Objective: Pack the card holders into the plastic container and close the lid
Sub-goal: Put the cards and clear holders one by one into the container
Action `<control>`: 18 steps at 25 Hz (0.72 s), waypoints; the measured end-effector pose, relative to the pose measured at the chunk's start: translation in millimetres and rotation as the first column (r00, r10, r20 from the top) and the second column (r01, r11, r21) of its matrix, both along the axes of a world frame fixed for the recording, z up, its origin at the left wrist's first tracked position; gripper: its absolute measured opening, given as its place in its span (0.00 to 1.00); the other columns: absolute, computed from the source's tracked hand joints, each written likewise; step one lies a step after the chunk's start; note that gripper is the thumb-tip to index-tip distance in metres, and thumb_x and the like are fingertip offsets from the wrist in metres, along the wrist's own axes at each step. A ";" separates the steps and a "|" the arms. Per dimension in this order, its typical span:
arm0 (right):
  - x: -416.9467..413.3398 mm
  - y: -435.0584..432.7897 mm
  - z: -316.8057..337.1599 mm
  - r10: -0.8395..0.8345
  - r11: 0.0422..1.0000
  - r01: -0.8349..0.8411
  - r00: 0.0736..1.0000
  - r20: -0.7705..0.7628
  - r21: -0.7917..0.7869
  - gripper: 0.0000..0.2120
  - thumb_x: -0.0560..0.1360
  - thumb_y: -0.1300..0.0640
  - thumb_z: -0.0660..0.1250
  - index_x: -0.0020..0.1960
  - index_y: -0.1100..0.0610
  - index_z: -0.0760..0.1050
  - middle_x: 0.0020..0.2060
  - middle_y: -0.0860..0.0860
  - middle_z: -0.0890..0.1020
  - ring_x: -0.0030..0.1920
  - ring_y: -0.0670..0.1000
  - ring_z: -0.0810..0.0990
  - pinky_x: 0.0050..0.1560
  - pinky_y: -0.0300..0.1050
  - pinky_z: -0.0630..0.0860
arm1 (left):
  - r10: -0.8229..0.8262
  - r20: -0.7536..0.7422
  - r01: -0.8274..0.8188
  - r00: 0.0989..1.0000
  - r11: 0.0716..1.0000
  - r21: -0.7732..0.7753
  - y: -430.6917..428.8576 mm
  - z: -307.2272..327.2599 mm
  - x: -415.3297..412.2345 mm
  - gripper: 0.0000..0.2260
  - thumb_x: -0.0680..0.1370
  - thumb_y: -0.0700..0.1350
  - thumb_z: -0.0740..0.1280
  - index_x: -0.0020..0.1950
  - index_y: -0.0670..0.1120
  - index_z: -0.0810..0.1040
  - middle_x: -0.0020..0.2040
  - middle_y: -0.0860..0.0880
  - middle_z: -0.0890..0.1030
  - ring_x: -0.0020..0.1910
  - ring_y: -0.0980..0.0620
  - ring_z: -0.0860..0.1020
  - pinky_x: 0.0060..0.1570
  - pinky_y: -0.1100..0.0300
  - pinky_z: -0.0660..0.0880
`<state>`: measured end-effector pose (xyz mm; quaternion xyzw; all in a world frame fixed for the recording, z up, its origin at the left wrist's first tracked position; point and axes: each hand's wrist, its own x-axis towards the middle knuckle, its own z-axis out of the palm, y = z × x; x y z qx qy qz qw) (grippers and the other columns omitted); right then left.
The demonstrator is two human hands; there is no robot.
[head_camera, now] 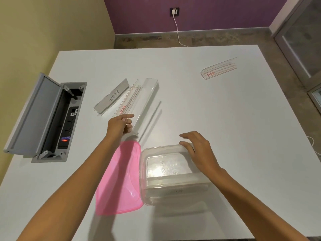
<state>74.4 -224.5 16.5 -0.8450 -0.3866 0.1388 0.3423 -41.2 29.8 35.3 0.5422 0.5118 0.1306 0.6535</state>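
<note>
A clear plastic container (143, 171) stands open and empty on the white table, near me. Its pink lid (119, 180) lies flat just left of it. My left hand (120, 126) grips the near end of a long clear card holder (147, 101), which is tilted up off the table. Beside it lie a red-labelled card holder (129, 100) and one with a "ZEBRA" card (111, 98). Another card holder (218, 68) lies far right. My right hand (198, 150) rests on the container's far right rim, fingers spread.
An open grey power socket box (52, 119) with its flap raised is set into the table (225, 127) at the left. A white cable (178, 30) runs from a wall socket down behind the table's far edge.
</note>
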 end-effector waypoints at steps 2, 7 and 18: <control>4.3 2.9 10.1 -0.013 0.997 0.005 0.995 0.102 0.078 0.17 0.76 0.58 0.67 0.65 0.55 0.72 0.59 0.52 0.75 0.60 0.49 0.73 0.58 0.38 0.72 | -0.123 -0.017 0.123 0.992 0.992 -0.043 -4.7 15.1 -7.9 0.18 0.80 0.31 0.49 0.54 0.39 0.78 0.33 0.48 0.71 0.26 0.55 0.69 0.29 0.65 0.67; 20.8 18.9 45.4 0.024 0.980 -0.103 0.909 0.416 0.170 0.34 0.71 0.55 0.73 0.72 0.56 0.60 0.66 0.55 0.65 0.66 0.54 0.68 0.60 0.41 0.71 | -0.359 -0.112 0.366 0.927 0.929 0.051 -21.5 42.2 -17.9 0.19 0.81 0.32 0.51 0.49 0.41 0.81 0.33 0.47 0.73 0.27 0.53 0.68 0.30 0.63 0.66; 19.1 1.0 44.7 0.441 0.886 -0.438 0.897 -0.015 -0.153 0.30 0.69 0.50 0.73 0.68 0.47 0.66 0.58 0.43 0.76 0.55 0.42 0.74 0.59 0.41 0.72 | -0.411 -0.251 0.474 0.876 0.827 0.302 -54.8 41.7 -31.3 0.13 0.80 0.44 0.60 0.63 0.51 0.78 0.46 0.50 0.83 0.40 0.54 0.79 0.42 0.64 0.72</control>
